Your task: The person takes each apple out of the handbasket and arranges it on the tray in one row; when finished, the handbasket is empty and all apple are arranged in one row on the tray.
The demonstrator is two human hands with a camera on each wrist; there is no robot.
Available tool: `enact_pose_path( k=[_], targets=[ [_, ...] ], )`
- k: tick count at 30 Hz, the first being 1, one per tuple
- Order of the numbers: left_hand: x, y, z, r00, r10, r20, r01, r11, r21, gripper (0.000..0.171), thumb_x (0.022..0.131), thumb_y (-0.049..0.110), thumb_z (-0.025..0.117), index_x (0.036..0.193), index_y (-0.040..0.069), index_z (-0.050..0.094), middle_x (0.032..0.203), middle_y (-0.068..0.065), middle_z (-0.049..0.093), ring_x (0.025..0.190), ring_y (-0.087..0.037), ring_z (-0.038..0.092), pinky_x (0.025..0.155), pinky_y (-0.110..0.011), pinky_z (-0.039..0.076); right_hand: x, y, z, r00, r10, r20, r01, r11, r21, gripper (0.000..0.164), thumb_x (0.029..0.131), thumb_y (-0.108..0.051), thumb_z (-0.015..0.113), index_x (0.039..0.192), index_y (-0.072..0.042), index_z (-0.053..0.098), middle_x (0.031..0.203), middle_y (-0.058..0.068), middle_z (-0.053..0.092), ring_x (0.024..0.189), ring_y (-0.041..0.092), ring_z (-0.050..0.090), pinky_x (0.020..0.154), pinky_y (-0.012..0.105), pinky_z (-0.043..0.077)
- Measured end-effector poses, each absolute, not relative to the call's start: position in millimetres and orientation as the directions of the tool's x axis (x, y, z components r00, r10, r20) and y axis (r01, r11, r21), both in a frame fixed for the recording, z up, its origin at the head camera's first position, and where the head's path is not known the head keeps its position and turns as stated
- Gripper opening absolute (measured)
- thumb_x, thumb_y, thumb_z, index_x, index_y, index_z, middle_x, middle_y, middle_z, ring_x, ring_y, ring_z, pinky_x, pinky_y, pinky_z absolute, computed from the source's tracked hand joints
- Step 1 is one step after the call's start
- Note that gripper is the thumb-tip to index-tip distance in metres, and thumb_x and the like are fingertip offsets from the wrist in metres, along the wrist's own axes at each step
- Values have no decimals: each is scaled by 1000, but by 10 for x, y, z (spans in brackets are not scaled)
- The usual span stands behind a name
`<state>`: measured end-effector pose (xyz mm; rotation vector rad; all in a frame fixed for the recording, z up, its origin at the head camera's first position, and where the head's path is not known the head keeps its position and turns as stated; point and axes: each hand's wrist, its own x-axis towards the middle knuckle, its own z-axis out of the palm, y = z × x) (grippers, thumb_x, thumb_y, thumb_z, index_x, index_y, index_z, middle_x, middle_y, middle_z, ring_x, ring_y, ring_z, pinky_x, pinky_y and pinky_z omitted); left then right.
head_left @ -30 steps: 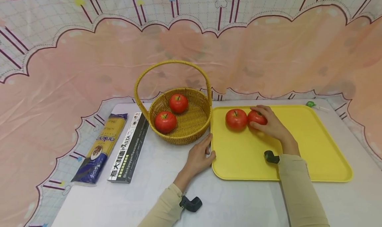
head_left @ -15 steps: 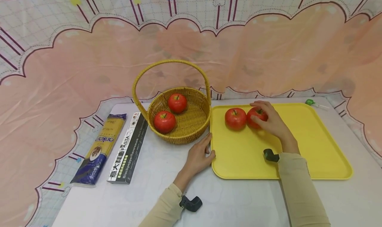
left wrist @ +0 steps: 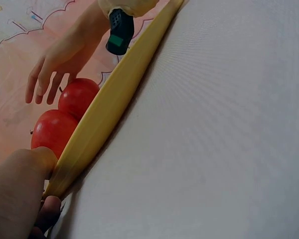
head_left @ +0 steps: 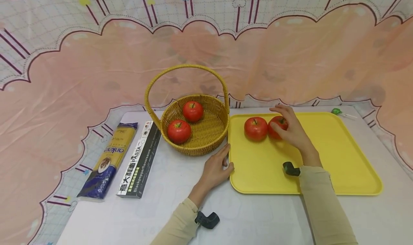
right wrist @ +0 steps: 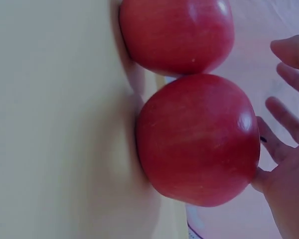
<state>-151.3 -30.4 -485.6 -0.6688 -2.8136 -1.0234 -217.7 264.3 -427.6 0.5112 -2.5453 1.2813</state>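
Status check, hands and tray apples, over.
Left hand touching yellow rectangular tray. Right hand spread near round red apple, not gripping. Possible obstacle: second red apple touching it.

Left hand (head_left: 214, 168) low, thumb apart from index finger; right hand (head_left: 293, 129) hovers, fingers parted, gently bent.

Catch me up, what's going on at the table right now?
A person's right hand is at the right-hand apple on the yellow tray, fingers open and not gripping it. A second apple sits beside it. The left hand rests at the tray's left rim. Two more apples lie in the wicker basket; the pasta box is left of that.
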Motion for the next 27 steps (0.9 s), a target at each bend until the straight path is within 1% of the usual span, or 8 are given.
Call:
enact_pose_path(
  k=[3,7,10,11,18,22,25,27],
  targets=[
    [-1512,-307,-4856,-903,374,211,422,682,597,64,84,23,57,144,9,40,99,0,60,62,-3,44,57,-18,34,-2174,2608,-4268,-908,-184,377,-413,549,-726,48,87,-9,64,133,-8,49,144,14,33,137,35,27,108,61,22],
    [-1519,-309,-4861,-903,374,213,423,681,598,64,84,22,57,144,9,40,120,-2,61,62,-3,45,56,-18,34,-2174,2559,-4261,-890,-193,412,-448,531,-719,49,85,-4,65,132,-9,51,143,13,35,134,33,31,108,60,25],
    [-1520,-307,-4862,-902,375,214,424,679,599,63,84,22,57,144,9,40,137,-3,53,63,-2,45,56,-18,35,-2178,2528,-4263,-879,-202,433,-471,515,-716,50,84,-1,65,131,-8,51,142,14,36,132,35,32,106,60,26],
    [-1519,-306,-4863,-901,376,214,425,678,599,63,84,22,57,144,8,40,139,-3,52,63,-2,45,56,-17,35,-2181,2518,-4263,-879,-200,432,-470,513,-719,50,84,0,65,131,-8,52,142,14,35,132,34,32,106,60,27],
    [-1497,-305,-4878,-901,374,217,426,679,598,63,84,22,57,143,9,41,134,-3,55,63,-2,45,55,-17,34,-2177,2461,-4260,-895,-154,417,-433,520,-736,45,84,0,64,128,-7,54,143,14,34,134,37,30,107,62,25],
    [-1494,-315,-4891,-903,372,216,424,684,594,64,84,22,58,144,9,40,119,-2,61,62,-3,45,56,-17,34,-2190,2399,-4231,-867,-154,473,-481,503,-718,39,85,0,63,123,-8,58,141,15,37,134,35,31,107,61,25],
    [-1507,-311,-4894,-902,371,220,425,684,593,63,85,22,58,144,9,40,122,-2,61,63,-3,45,57,-18,34,-2208,2334,-4178,-823,-158,546,-546,486,-682,35,84,1,63,117,-9,60,139,15,40,133,32,32,108,58,25],
    [-1516,-301,-4897,-901,372,222,428,683,592,63,85,22,57,144,9,40,134,-2,55,63,-3,45,58,-18,35,-2184,2272,-4112,-796,-156,585,-579,482,-658,32,84,4,62,114,-6,62,136,16,43,131,31,35,109,56,24]
  ],
)
